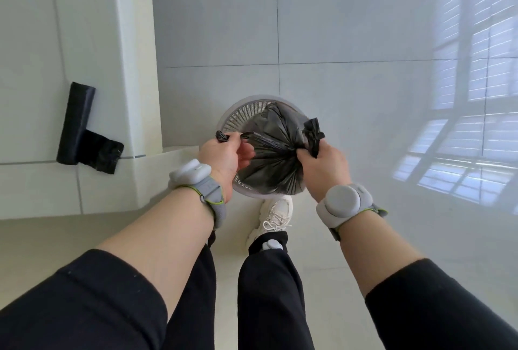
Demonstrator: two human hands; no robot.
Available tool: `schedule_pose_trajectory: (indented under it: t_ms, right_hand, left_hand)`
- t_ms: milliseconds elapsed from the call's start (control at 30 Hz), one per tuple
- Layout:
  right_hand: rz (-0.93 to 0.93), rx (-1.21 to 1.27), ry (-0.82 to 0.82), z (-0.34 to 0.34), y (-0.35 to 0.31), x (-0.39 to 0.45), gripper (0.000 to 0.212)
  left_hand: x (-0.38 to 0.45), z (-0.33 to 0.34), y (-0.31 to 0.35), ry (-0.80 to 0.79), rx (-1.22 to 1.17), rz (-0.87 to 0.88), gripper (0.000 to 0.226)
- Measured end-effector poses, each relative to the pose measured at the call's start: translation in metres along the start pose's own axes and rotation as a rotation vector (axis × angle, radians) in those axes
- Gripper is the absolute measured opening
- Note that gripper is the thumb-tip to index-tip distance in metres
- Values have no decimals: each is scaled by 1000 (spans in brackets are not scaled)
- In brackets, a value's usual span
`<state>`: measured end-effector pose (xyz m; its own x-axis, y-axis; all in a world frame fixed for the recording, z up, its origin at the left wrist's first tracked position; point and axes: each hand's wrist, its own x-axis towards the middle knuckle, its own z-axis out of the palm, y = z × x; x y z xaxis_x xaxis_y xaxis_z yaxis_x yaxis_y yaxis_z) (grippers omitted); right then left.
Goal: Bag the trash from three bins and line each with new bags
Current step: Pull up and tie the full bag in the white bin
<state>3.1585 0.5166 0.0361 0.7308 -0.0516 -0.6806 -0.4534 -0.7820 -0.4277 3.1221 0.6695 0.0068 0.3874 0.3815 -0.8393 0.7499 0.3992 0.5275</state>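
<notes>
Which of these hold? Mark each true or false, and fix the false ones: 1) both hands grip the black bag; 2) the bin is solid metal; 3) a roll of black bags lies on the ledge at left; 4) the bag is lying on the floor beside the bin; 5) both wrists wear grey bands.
1) True: the left hand and the right hand each grip a twisted end of the bag.
2) False: the bin is pale slotted plastic.
3) True: the roll lies on the white ledge, partly unrolled.
4) False: the bag sits in the bin.
5) True: a band shows on the left wrist and the right wrist.
</notes>
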Motion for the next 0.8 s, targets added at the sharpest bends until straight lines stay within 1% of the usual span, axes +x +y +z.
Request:
schedule_pose_trajectory:
  t_ms: [67, 133, 267, 367, 467, 500, 567, 600, 633, 667, 767, 800]
  right_hand:
    - [-12, 101, 44, -21, -4, -21, 27]
    - [-6, 207, 100, -43, -6, -37, 24]
    - [47, 419, 241, -93, -1, -59, 20]
    - [89, 531, 330, -115, 9, -63, 25]
    - [134, 630, 407, -133, 25, -64, 20]
    - [147, 662, 429, -137, 33, -61, 19]
    - [177, 711, 454, -140, 43, -54, 20]
    - [194, 730, 466, -141, 51, -47, 20]
    - [213, 743, 479, -142, 61, -37, 20]
    - [240, 752, 483, -140, 72, -26, 19]
    - [318, 740, 434, -138, 95, 8, 18]
    - [357, 732, 403, -134, 108, 26, 17]
  left_hand:
    - [-15, 7, 6, 5, 80, 3, 30]
    - [-33, 19, 14, -15, 134, 16, 28]
    - [-72, 51, 30, -125, 230, 50, 19]
    - [-82, 71, 32, -178, 297, 93, 19]
    - [-90, 94, 27, -245, 311, 103, 18]
    - [-92, 103, 24, -254, 320, 107, 24]
    - [-91, 111, 18, -237, 363, 116, 46]
    - [-91, 117, 14, -234, 389, 120, 50]
    - [-90, 123, 8, -242, 409, 120, 49]
    - [-90, 126, 3, -253, 430, 111, 43]
    - [-95, 131, -3, -273, 449, 79, 10]
    - [-89, 135, -12, -276, 456, 75, 5]
